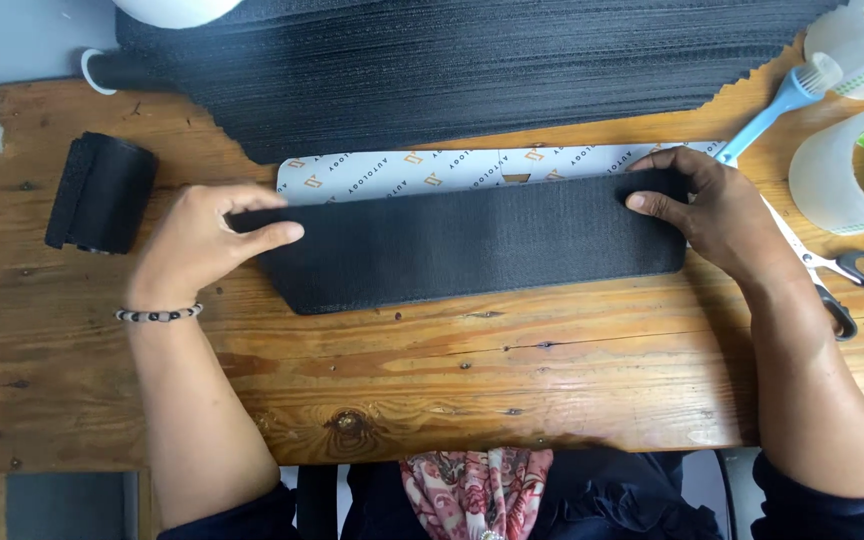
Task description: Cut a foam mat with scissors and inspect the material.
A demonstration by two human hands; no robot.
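Black fabric strip (472, 245) lies flat across centre of frame on wooden table (452, 370), overlapping white printed card (402, 172) just behind it. Left hand (197, 240) pinches strip's left end, thumb on top. Right hand (707, 205) grips right end (fingers curled over upper edge). Upper frame: stack of black fabric (472, 60). Left: black roll (100, 193). Right edge: scissors (837, 280), blue brush (777, 105), tape rolls (847, 170).

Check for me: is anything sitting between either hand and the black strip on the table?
Nothing visible. The left hand grips the black strip at its left end and the right hand at its right end. The scissors and black roll lie off to the sides.
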